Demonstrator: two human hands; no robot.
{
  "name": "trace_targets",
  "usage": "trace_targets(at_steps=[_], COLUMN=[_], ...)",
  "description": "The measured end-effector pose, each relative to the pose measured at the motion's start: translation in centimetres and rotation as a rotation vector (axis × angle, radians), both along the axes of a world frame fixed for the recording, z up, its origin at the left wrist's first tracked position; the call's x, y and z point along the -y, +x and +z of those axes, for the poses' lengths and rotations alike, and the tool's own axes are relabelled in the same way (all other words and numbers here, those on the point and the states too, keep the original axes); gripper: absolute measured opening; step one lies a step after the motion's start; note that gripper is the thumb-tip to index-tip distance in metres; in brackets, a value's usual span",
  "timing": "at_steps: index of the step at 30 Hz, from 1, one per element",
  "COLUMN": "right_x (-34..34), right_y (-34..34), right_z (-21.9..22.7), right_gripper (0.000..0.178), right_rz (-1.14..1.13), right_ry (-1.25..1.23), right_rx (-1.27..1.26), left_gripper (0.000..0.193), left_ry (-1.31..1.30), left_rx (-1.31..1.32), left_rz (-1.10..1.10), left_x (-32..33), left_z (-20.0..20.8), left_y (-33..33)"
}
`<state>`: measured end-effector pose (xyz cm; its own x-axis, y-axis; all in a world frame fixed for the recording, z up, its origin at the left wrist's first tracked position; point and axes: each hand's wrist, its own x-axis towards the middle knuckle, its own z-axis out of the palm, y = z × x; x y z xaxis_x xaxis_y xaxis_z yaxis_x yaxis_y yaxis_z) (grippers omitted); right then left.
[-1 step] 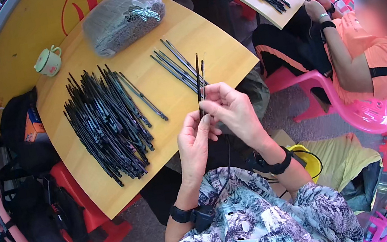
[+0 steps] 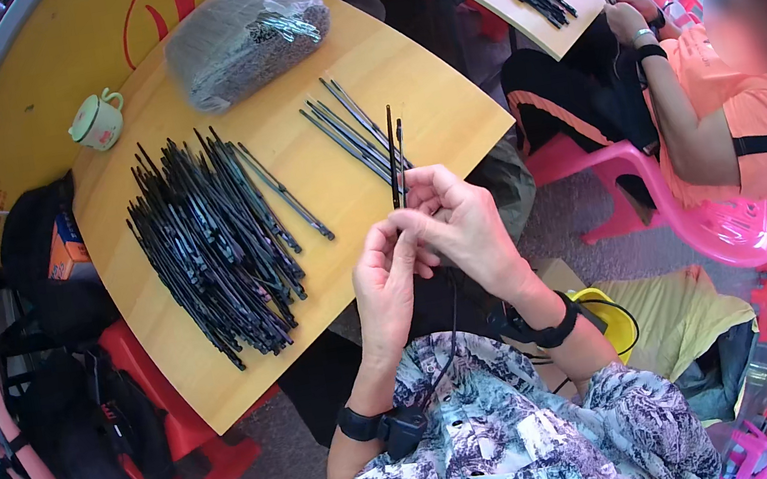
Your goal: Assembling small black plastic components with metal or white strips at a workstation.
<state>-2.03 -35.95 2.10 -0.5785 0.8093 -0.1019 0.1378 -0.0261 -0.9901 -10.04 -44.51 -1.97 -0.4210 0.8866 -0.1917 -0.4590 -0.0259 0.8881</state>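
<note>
My left hand [image 2: 385,289] and my right hand [image 2: 468,231] meet in front of my chest, just off the near table edge, fingertips pressed together. Two thin black strips [image 2: 392,153] stand up from between them, one longer than the other. The left fingers pinch the lower ends, which are mostly hidden. My right thumb and index finger also close around the strips. Beyond my hands, several similar strips [image 2: 350,134] lie side by side on the wooden table [image 2: 405,56]. To the left is a large heap of black strips [image 2: 216,256], with one strip [image 2: 285,190] beside it.
A clear plastic bag of small grey pieces [image 2: 247,45] lies at the far side. Near it stands a lidded cup [image 2: 96,122]. At right, a person in orange [image 2: 698,104] sits on a pink chair [image 2: 691,216], holding strips. A red chair [image 2: 173,433] stands at left.
My right thumb has moved slightly down and left, onto the left fingertips. The shorter strip has shifted a little, and the fine wire-like line above it no longer shows.
</note>
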Motion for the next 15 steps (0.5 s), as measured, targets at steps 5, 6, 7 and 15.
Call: trace_targets(at_steps=[5, 6, 7, 15], right_x=[-1.5, -2.2, -3.3, -9.5], right_y=[-1.2, -1.5, -1.6, -4.6], right_z=[-0.1, 0.1, 0.2, -1.7], right_gripper=[0.026, 0.026, 0.026, 0.018], right_rz=[-0.028, -0.023, -0.005, 0.045], right_ry=[0.341, 0.346, 0.398, 0.751], right_rx=[0.112, 0.11, 0.166, 0.509], left_gripper=[0.025, 0.025, 0.026, 0.021], left_ry=[0.023, 0.026, 0.013, -0.03], left_rx=[-0.235, -0.236, -0.291, -0.102], left_rz=[0.02, 0.027, 0.032, 0.118], left_x=[-0.4, -0.4, -0.4, 0.8], left_z=[-0.3, -0.2, -0.2, -0.4], left_y=[-0.2, -0.7, -0.9, -2.8])
